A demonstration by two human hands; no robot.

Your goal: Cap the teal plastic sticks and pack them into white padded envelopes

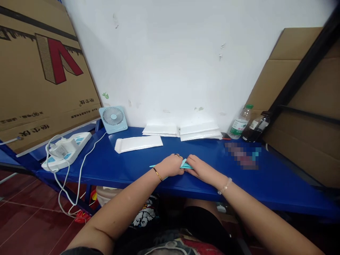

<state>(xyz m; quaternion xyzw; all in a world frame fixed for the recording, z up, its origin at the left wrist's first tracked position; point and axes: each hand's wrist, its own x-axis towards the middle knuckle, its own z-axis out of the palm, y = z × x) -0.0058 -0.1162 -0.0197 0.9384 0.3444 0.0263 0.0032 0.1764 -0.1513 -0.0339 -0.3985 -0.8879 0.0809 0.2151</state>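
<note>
A small light-blue paper piece [185, 164] lies on the blue table [127, 166], mostly covered by both hands. My left hand [172, 165] rests on its left part with fingers curled down onto it; a thin strip of the paper sticks out to the left. My right hand [199, 168] presses on its right part, fingers bent and together. The two hands touch over the paper.
A long white envelope [138, 143] lies behind the hands, with two white stacks [160, 130] [199, 131] against the wall. A small blue fan [113, 119] and a power strip [66, 150] with cables sit left. Two bottles [240, 123] [256, 127] stand right. Cardboard flanks both sides.
</note>
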